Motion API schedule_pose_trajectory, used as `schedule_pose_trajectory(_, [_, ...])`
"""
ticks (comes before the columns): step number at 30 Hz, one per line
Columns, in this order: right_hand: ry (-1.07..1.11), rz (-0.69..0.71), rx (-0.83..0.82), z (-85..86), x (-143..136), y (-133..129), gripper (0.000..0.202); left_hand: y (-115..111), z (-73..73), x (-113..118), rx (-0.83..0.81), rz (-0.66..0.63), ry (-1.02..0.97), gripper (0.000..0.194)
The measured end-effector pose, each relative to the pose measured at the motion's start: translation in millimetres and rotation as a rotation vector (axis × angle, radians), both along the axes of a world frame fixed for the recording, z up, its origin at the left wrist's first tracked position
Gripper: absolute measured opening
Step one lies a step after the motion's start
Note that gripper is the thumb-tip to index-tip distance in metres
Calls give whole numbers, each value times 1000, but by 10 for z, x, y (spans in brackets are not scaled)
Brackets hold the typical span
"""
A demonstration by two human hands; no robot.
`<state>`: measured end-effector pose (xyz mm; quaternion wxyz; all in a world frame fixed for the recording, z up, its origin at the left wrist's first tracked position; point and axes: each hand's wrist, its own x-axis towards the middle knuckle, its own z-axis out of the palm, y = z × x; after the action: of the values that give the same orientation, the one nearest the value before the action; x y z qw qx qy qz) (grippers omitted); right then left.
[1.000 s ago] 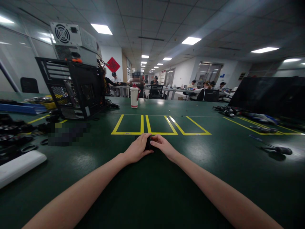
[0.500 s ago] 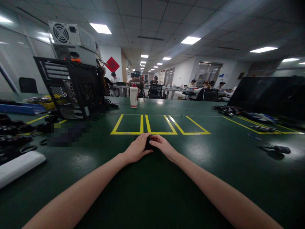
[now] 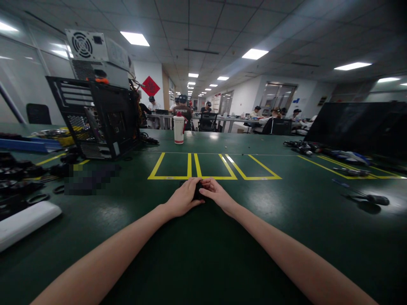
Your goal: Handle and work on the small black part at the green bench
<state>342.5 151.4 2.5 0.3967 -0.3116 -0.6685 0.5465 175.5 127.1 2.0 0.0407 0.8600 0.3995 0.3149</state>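
A small black object (image 3: 197, 192) sits low over the green table (image 3: 203, 254), mostly covered by my hands, so its kind cannot be made out. Wrapped over its left side is my left hand (image 3: 183, 197), thumb toward me and fingers on top. My right hand (image 3: 218, 195) closes on its right side, with the thumb and curled fingers against it. Just beyond my fingertips lie yellow tape outlines (image 3: 216, 178) on the tabletop.
A black computer case (image 3: 98, 118) with power supplies (image 3: 101, 51) on top stands at the left. A white cup (image 3: 179, 129) is at the back. Right are a screwdriver (image 3: 377, 199) and a dark monitor (image 3: 356, 127). A white bar (image 3: 28, 224) lies near left. People sit beyond.
Almost nothing differs. Both hands stay on the black object in the same place, and the view has shifted very slightly.
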Motion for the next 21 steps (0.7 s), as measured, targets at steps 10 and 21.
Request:
schedule_pose_trajectory(10, [39, 27, -7, -8, -6, 14, 34, 5, 0, 13, 15, 0, -6, 62])
schedule_pose_trajectory(21, [5, 0, -11, -25, -8, 39, 28, 9, -7, 3, 12, -10, -7, 61])
